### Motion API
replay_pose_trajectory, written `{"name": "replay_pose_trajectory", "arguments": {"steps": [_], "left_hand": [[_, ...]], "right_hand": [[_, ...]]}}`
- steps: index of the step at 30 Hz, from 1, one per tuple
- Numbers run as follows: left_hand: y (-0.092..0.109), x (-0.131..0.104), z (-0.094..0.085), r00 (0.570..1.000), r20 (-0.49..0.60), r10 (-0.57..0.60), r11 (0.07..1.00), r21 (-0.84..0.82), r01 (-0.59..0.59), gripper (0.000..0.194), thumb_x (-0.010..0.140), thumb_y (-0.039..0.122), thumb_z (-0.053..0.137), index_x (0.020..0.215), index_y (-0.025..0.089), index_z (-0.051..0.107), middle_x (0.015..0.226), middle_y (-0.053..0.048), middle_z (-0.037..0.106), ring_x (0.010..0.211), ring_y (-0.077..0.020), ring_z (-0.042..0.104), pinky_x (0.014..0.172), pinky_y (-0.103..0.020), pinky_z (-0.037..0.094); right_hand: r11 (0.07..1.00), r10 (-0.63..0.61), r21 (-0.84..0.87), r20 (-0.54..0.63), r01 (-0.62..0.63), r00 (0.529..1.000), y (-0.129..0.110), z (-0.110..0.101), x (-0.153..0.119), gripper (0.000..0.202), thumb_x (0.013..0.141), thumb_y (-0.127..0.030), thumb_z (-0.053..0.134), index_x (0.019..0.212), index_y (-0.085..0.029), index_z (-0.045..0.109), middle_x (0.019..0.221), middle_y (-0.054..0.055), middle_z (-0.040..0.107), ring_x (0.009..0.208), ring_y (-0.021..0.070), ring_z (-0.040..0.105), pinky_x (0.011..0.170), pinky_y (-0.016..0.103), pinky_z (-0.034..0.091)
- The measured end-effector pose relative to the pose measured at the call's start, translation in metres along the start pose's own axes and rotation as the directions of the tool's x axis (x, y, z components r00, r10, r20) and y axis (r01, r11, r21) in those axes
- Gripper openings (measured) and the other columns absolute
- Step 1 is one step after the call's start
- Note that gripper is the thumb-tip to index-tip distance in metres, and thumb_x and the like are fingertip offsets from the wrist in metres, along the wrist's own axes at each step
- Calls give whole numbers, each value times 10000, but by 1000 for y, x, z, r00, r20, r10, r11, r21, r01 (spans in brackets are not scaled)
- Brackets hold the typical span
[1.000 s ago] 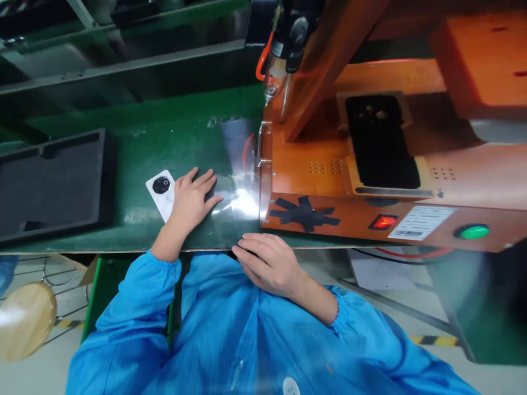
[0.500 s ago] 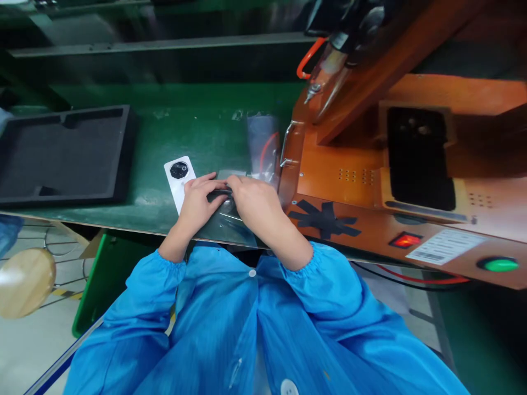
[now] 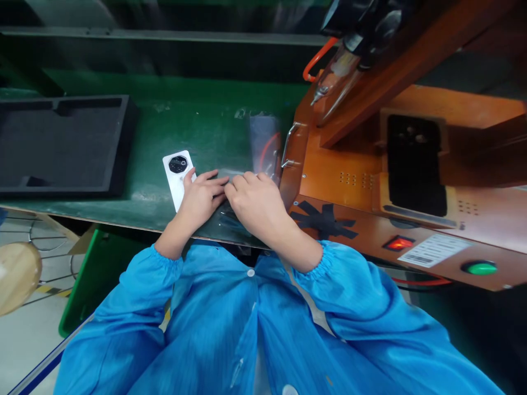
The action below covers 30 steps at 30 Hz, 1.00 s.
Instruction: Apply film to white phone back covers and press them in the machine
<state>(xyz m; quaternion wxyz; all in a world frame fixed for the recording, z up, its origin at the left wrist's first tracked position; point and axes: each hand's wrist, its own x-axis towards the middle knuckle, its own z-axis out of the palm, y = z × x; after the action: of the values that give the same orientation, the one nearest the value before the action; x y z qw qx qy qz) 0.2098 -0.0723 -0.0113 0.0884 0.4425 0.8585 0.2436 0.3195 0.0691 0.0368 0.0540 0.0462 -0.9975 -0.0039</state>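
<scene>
A white phone back [image 3: 175,184] with a round black camera block lies on the green bench, its lower right side partly under my left hand [image 3: 200,198]. That hand rests with its fingers stretched to the right, over a clear plastic film [image 3: 230,174]. My right hand [image 3: 258,204] sits close beside it, fingers curled down and fingertips together. What those fingertips pinch is hidden. Dark, glossy material [image 3: 230,216] shows below the hands near the bench edge. Behind my right hand lies a clear plastic sleeve [image 3: 264,145].
An orange machine [image 3: 346,189] with a metal handle, a lit red switch and a green button [image 3: 481,268] stands at right. A black phone-shaped insert [image 3: 415,175] sits in its fixture. At left lies a black foam tray [image 3: 61,145]. Below are a green bin [image 3: 90,280] and a wooden stool [image 3: 18,277].
My left hand has flattened: its thumb and fingers formed a gap around a dark edge, and now the fingers lie extended. My right hand's knuckles have turned slightly. The view has shifted a little.
</scene>
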Motion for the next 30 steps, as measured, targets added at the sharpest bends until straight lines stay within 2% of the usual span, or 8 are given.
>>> {"name": "replay_pose_trajectory", "arguments": {"steps": [5,8,12,16,19,21,25,30], "left_hand": [[3,-6,-2,998,44,45,997,56,-48,230,1016,278,642,1173,325,804,1480,-32,695,1512,-359,519,1307,-776,103],[5,-12,-1,990,81,114,990,71,-119,512,974,450,732,1448,268,662,1624,-111,559,1574,-402,431,1308,-794,3],[9,-7,7,982,105,157,983,82,-166,830,919,639,751,1570,171,535,1678,-182,476,1624,-450,315,1328,-761,-13],[6,-10,7,988,29,151,988,37,-152,1004,867,686,774,1644,163,412,1758,-216,315,1653,-462,227,1337,-727,90],[-9,-45,-5,993,-102,67,997,54,-61,1041,919,718,692,1700,187,255,1777,-236,255,1657,-408,255,1338,-679,162],[-20,-79,-13,987,-160,1,991,132,21,1028,929,737,663,1701,196,251,1749,-246,323,1640,-425,290,1330,-692,168],[-14,-133,-2,989,-145,31,970,244,5,878,940,673,692,1632,203,426,1670,-218,477,1609,-443,346,1318,-665,233],[16,-147,34,979,-200,36,971,237,12,561,1029,516,633,1518,243,593,1563,-149,619,1521,-388,489,1250,-574,349]], "right_hand": [[998,-52,-42,-4,52,999,2,-3,-6,270,1031,-71,480,1013,-88,749,930,168,712,937,315,597,739,420,380],[997,-23,-70,-98,16,995,5,-24,-27,233,1010,-77,510,947,-114,731,888,155,684,892,308,600,710,422,395],[960,172,262,-287,-95,943,11,-58,-46,179,1046,-228,580,918,-188,698,915,115,694,827,247,623,705,387,448],[532,353,843,-131,-84,926,2,-49,-24,212,1019,-370,628,896,-207,683,887,52,716,781,184,641,695,325,487],[210,352,968,55,-136,934,-3,-24,1,353,963,-520,655,856,-185,680,792,24,691,708,153,594,651,297,451],[133,365,978,105,-163,925,-3,-13,11,429,916,-600,685,848,-176,687,746,10,658,662,134,538,631,289,416],[119,365,979,113,-167,924,1,-4,19,446,871,-618,715,855,-172,708,720,-1,626,643,126,484,634,295,385],[216,356,958,100,-186,929,-4,10,28,280,922,-436,665,845,-172,719,804,27,679,732,156,571,702,309,447]]}}
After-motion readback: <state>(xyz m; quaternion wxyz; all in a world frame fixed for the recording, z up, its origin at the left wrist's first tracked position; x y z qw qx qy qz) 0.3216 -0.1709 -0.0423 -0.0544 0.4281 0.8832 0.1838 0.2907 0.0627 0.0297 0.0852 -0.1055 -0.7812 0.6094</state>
